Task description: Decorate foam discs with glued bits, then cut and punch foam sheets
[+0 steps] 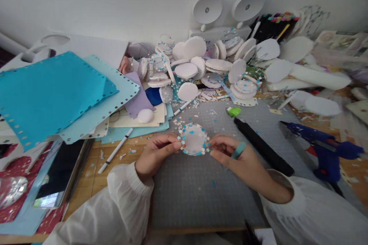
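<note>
White sleeves (115, 203) lead to 2 hands (158, 153) (240, 159) holding a star-trimmed disc (195, 141)

Pretty plain room tbh: one smooth off-white wall (129, 0) spans everything beyond the left hand (161, 151) and the right hand (238, 157). Standing in front of it, past the right hand, is a white fixture (207, 11) with two dish-shaped heads. The table (91, 187) is warm yellowish wood, showing left of the left hand and well right of the other. Light's soft and greyish (a glossy dark screen (63, 172) left of the left hand mirrors a bright patch with some green), dimming toward the upper right corner.
</note>
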A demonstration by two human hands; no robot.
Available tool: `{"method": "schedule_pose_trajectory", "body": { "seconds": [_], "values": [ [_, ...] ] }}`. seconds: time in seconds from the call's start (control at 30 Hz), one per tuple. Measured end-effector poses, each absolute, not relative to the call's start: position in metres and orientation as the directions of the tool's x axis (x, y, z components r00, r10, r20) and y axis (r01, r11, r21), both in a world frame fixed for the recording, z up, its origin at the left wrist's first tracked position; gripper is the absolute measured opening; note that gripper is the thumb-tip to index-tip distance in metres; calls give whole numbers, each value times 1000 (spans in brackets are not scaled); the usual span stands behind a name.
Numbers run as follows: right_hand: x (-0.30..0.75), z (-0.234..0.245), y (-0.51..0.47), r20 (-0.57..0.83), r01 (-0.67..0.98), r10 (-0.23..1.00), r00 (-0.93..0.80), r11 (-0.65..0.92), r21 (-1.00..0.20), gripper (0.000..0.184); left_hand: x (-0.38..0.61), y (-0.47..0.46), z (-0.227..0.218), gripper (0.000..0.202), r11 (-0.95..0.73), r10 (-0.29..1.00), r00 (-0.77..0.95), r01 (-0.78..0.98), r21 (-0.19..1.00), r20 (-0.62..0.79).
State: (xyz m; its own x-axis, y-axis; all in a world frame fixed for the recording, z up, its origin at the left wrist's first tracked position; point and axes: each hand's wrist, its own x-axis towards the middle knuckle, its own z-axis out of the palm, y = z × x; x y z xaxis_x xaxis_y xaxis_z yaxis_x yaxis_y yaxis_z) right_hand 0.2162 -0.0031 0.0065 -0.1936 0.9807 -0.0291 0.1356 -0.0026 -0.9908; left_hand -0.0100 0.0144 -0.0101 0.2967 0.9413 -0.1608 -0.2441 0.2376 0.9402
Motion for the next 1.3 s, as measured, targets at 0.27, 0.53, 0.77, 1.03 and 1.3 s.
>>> {"method": "schedule_pose_trajectory", "body": {
  "seconds": [0.27, 0.53, 0.77, 1.03, 1.3],
  "values": [
    [216, 3, -4, -2, 152, 978, -208, 31, -988, 9, -9, 15, -10, 25, 229, 944, 294, -250, 941, -152],
    [218, 6, -3, -8, 222, 970, -244, 48, -974, 10, -12, 14, -14, 21, 165, 936, 342, -206, 965, -87],
    [219, 15, -1, -38, 207, 955, -295, 25, -978, 18, -12, 14, -14, 17, 127, 923, 380, -144, 981, -64],
    [222, 5, -3, -169, -50, 954, -247, -187, -981, 22, -12, 13, -10, 23, 258, 933, 314, -242, 935, -176],
    [232, 12, 10, -214, -393, 966, -147, -255, -883, 25, -17, 10, 12, 27, 268, 855, 459, 12, 963, -243]
  ]
}}
